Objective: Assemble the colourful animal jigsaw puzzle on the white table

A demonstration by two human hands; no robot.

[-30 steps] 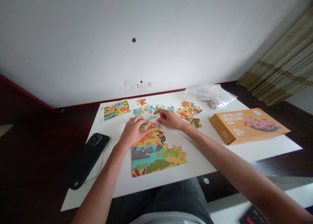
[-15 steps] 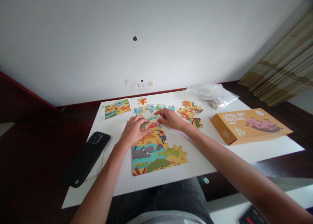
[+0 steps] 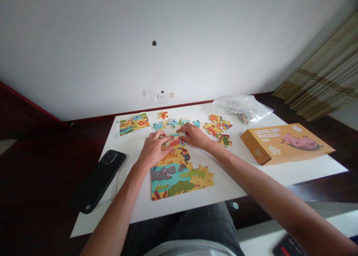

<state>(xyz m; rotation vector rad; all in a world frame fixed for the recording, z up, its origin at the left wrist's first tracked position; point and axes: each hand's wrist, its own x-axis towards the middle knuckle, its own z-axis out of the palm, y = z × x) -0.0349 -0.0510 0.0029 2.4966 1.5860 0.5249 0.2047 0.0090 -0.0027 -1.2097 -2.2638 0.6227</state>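
A partly joined colourful animal puzzle (image 3: 179,176) lies on the white table (image 3: 229,185) in front of me. Both hands rest at its far edge. My left hand (image 3: 152,149) lies flat, fingers pressing on a puzzle piece (image 3: 172,141) with red and blue on it. My right hand (image 3: 194,136) touches the same piece from the right with its fingertips. Loose puzzle pieces (image 3: 216,128) lie scattered just beyond and to the right of my hands.
A black phone (image 3: 97,180) lies at the table's left edge. A reference picture card (image 3: 133,123) sits at the far left. An orange puzzle box (image 3: 285,142) lies at the right, a clear plastic bag (image 3: 242,108) with pieces behind it. My lap is below the table's front edge.
Both hands have stayed at the puzzle's far edge, shifting slightly; the fingers of my left hand have slid a little right over the piece.
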